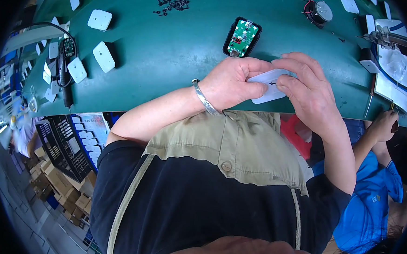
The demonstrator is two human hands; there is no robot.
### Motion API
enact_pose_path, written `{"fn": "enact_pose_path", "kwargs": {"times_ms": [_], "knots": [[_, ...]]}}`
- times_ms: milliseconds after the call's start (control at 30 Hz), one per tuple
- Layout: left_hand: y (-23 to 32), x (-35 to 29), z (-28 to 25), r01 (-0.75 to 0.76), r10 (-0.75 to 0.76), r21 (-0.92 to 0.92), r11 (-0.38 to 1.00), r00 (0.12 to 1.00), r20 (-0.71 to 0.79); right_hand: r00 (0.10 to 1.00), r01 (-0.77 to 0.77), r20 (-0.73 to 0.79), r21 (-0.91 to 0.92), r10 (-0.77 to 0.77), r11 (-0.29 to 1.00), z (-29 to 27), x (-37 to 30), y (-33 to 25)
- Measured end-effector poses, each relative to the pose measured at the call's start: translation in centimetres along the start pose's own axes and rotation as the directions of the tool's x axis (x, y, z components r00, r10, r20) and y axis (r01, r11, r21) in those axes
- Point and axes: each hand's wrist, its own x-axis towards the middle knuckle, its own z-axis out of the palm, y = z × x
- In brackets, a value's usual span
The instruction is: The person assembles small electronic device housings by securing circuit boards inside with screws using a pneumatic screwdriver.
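My left hand [232, 82] grips a white plastic cover [264, 96] with rounded corners, the thumb lying across its face. At the cover's middle is a small black part [272, 83]. My right hand [306, 89] bends over the cover from the right, its fingertips pinched at that part, so its shape is mostly hidden. Just beyond my left hand, a black case [227, 43] lies face up on the green table with a green circuit board [245, 36] inside. Farther back is a loose pile of small black parts [173, 1].
Several white-topped cases [104, 57] stand at the left beside a black-handled tool [62, 72] with a cable. A round speaker-like part [320, 13] lies at the far right. Near a metal fixture [388, 39], another person's hand [384, 125] reaches the table's right edge.
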Motion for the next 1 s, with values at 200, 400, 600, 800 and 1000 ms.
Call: {"fn": "enact_pose_path", "kwargs": {"times_ms": [200,400,600,800,1000], "knots": [[-0.2,0.1,0.2,-0.024,0.024,0.0,1.0,0.998,-0.05,1.0,0.005,0.014,-0.034,-0.005,0.999,-0.1,0.2,0.1],[-0.4,0.1,0.4,-0.157,0.185,0.217,0.963,0.976,-0.115,1.0,0.018,0.026,-0.066,-0.016,0.998,-0.3,0.5,-0.2],[-0.2,0.1,0.6,-0.133,0.154,0.158,0.979,0.979,-0.135,0.999,0.028,0.042,-0.052,-0.025,0.998,-0.4,0.6,-0.1],[-0.8,0.2,0.8,-0.171,0.183,0.094,0.981,0.972,-0.149,0.997,0.052,0.053,-0.06,-0.049,0.997,-0.5,0.6,-0.1],[-1.1,0.2,0.5,-0.128,0.141,0.086,0.988,0.977,-0.162,1.0,-0.006,0.007,0.028,0.006,1.0,-0.1,0.2,-0.1]]}}
